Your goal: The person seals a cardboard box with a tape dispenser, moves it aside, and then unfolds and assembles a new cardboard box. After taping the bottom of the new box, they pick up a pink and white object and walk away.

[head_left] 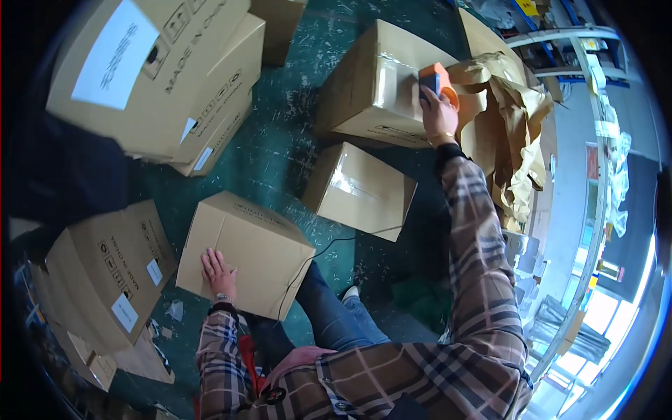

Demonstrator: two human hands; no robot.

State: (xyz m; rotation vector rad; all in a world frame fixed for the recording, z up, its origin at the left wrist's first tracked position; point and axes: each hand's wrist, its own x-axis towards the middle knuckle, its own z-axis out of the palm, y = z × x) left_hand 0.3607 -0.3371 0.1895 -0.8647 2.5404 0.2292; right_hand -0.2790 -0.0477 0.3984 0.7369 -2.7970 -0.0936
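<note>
Orange tape dispenser (435,78): clamped in right hand (439,112), pressed on far taped box (381,87), floor. Near box (245,252): steadied under flat, spread left hand (218,274). Risk judged: tape may be laid crooked if the outstretched reach slips.

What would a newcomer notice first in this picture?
The orange tape dispenser stands out most: the right hand grips it against the taped carton at the top. Lower left, the left hand rests flat on a plain carton. Crumpled brown paper lies at the right.
</note>
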